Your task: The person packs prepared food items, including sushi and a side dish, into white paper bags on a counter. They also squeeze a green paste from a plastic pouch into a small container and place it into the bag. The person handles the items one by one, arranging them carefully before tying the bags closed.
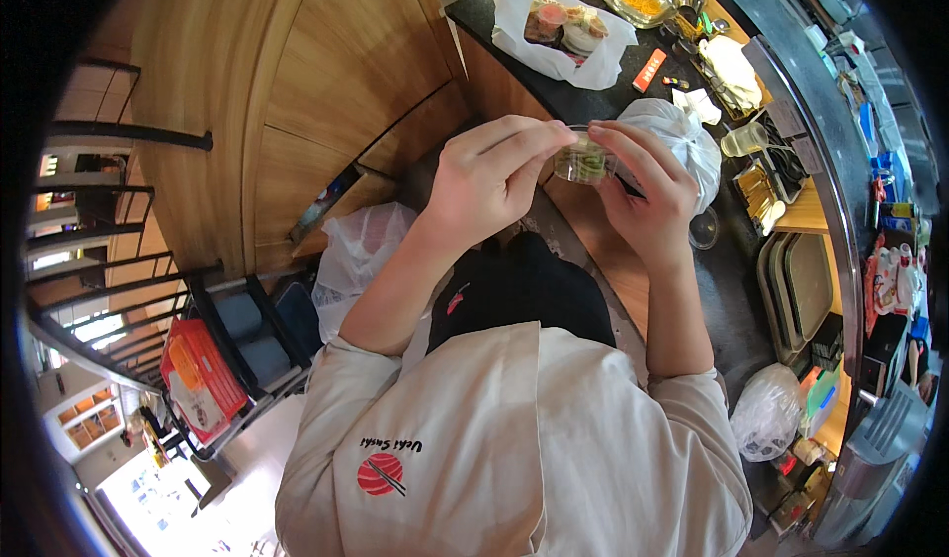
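Note:
Between my two hands is a small clear plastic cup point(580, 162) with green pieces of food in it. My left hand point(493, 175) grips its rim from the left with the fingertips. From the right, my right hand point(649, 182) pinches the opposite side, fingertips along the top edge. Whether a lid sits on the cup I cannot tell. Just behind my right hand stands a knotted white plastic bag point(693, 145) on the dark counter point(730, 283). A clear round lid point(704, 228) lies on the counter beside my right wrist.
Farther along the counter are an open white bag point(511, 34) of food containers, a red packet point(649, 70) and a clear tray of orange strands point(641, 2). Stacked trays point(797, 290) and a clear plastic bag point(767, 412) are at right. Another plastic bag point(363, 249) hangs or stands at left.

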